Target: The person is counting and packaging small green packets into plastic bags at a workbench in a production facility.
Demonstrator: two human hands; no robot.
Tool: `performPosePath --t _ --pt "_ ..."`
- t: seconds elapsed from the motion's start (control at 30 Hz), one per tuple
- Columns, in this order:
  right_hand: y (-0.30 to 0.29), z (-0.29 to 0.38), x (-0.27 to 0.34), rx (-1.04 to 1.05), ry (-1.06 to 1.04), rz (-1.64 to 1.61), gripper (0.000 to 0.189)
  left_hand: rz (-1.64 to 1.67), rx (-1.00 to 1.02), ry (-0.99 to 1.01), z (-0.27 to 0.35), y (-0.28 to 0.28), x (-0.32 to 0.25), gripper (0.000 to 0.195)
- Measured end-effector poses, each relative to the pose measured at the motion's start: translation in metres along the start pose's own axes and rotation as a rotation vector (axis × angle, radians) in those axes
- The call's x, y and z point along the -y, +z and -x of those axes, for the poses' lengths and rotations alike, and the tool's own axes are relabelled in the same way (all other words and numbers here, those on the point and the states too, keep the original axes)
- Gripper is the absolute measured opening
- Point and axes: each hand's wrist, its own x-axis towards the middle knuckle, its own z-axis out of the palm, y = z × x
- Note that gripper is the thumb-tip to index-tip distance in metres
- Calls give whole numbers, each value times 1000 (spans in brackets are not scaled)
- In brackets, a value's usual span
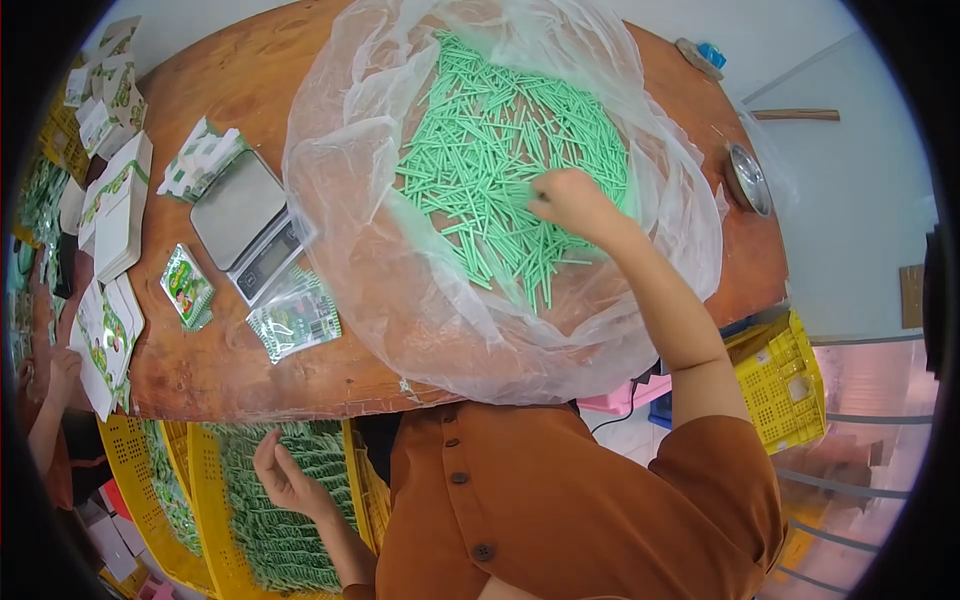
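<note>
My right hand (574,204) reaches into a large clear plastic bag (330,187) spread on the wooden table. Its fingers are curled down among many thin green sticks (480,172), and whether any are gripped is hidden. The sticks lie loose in a wide heap, pointing in all directions. Down at the left, my left hand (285,476) hovers over a yellow plastic crate (214,510) filled with rows of green packets (285,525). Its fingers are loosely bent and apart, with nothing visible in them.
Left of the bag sit a digital scale (240,214), a white-green bundle (199,161) and printed packets (296,319). Stacked cartons (120,217) line the left edge, near another person's hand (64,373). A metal bowl (748,180) and yellow basket (784,386) are at right.
</note>
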Motion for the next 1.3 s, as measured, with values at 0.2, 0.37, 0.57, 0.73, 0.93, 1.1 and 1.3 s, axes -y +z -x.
performPosePath --t 0.2,0.37,0.57,0.73,0.93,1.1,1.3 --pt "17 -7 -13 -127 -71 -21 55 132 -18 -22 11 19 -8 15" --pt "29 -3 -14 -87 -144 77 53 182 -12 -74 20 25 -6 13" --pt "47 3 7 -315 -110 282 37 159 68 -37 10 32 -18 13" --pt "34 -3 -9 -210 -133 118 26 42 143 120 -4 34 -34 14" --pt "11 -31 -19 95 -148 -415 26 63 611 445 -69 108 -107 16" --pt "-1 -12 16 -96 -316 -486 27 -163 559 716 -115 235 -156 61" --pt "-20 -2 38 -421 -224 -1289 25 1158 970 -198 -111 306 -174 73"
